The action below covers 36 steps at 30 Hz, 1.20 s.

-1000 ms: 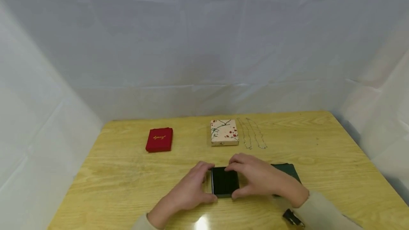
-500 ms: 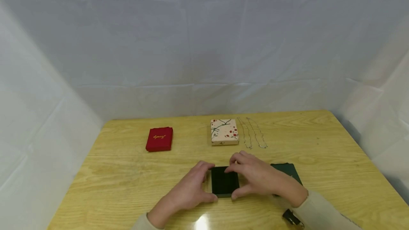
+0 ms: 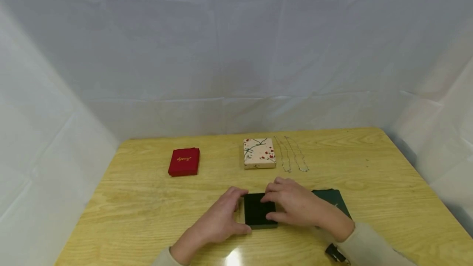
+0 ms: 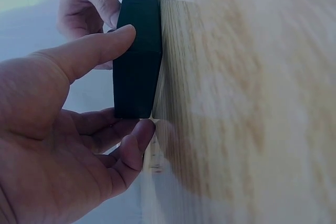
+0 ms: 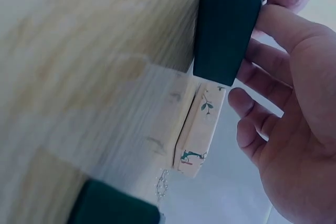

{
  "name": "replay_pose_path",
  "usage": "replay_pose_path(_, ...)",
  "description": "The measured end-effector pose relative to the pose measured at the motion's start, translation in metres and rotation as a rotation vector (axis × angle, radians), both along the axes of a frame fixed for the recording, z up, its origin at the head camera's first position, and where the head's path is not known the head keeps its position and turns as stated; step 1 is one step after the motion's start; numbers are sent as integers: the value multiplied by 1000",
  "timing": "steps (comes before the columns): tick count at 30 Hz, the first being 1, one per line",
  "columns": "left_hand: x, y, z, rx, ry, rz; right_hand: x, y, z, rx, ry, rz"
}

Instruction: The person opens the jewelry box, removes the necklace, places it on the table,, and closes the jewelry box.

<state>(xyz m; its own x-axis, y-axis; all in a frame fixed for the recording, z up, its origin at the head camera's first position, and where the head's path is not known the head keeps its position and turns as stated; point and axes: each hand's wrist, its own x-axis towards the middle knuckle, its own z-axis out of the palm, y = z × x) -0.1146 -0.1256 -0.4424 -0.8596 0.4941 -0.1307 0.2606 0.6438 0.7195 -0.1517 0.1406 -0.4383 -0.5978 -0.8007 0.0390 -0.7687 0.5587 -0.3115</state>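
A small dark green box point(image 3: 255, 214) with a black top surface lies on the table in front of me. My left hand point(image 3: 219, 218) grips its left side, the thumb against the near face and the fingers at the far edge. On the right, my right hand point(image 3: 295, 204) rests its thumb and fingertips over the box's top surface. The left wrist view shows the box's green side point(image 4: 139, 61) with the left thumb on it. In the right wrist view, the right thumb touches the box's upper edge. What lies inside the box is hidden.
A dark green flat piece point(image 3: 334, 199), partly behind the right forearm, lies to the right. Farther back are a red box point(image 3: 184, 161), a floral box point(image 3: 259, 153) and silver chains point(image 3: 295, 155). A black clip-like item point(image 3: 335, 253) is near the right sleeve.
My right thumb has moved from the box's near right corner up onto its top right edge, and the right fingers have shifted slightly. The left hand stays in place.
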Motion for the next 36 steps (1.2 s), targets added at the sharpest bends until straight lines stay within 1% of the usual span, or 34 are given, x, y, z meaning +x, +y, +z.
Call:
replay_pose_path(6,0,0,-3,-4,-7,5,2,-6,-2,23,34,-12)
replay_pose_path(14,0,0,-5,-8,-19,16,3,-10,-2,30,37,-35)
replay_pose_path(17,0,0,-5,-7,-19,14,3,-11,-3,21,30,-41)
replay_pose_path(21,-1,-1,-5,-4,-20,12,3,-9,-1,5,-9,-41)
replay_pose_path(24,-1,-1,-5,0,-16,10,4,-4,4,-7,-49,-59)
replay_pose_path(28,0,-1,-5,6,0,7,5,7,11,-27,-69,-100)
replay_pose_path(32,0,-1,-5,14,14,4,6,21,18,-46,-53,-129)
replay_pose_path(36,-1,-1,-4,13,1,9,8,38,23,-55,-44,-161)
